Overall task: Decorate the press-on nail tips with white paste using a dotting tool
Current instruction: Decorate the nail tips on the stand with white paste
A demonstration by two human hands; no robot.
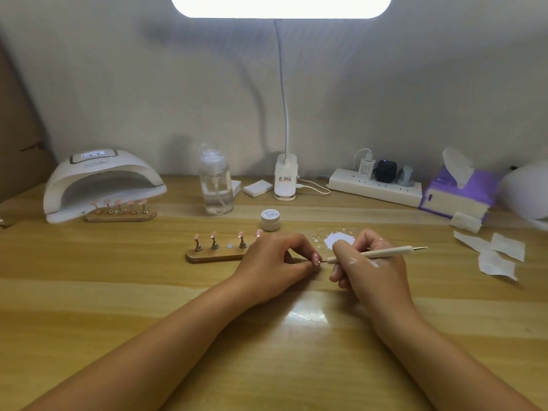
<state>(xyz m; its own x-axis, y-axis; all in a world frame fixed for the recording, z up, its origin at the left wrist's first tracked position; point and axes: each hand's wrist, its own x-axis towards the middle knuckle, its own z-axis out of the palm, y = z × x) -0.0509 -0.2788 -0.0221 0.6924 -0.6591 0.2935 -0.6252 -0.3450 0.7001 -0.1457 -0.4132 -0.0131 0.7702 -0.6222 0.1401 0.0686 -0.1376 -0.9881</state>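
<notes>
My left hand pinches a pink nail tip on its small stand, held just above the table. My right hand grips a cream dotting tool like a pen, its metal point touching the nail tip. White paste is smeared on the back of my right hand. A white paste patch lies on the table behind my hands. A small white paste jar stands behind that. A wooden holder carries several pink nail tips on stands, with one slot bare.
A white nail lamp sits back left with a second wooden holder of nail tips in front. A clear pump bottle, desk lamp base, power strip, purple tissue box and white wipes line the back and right.
</notes>
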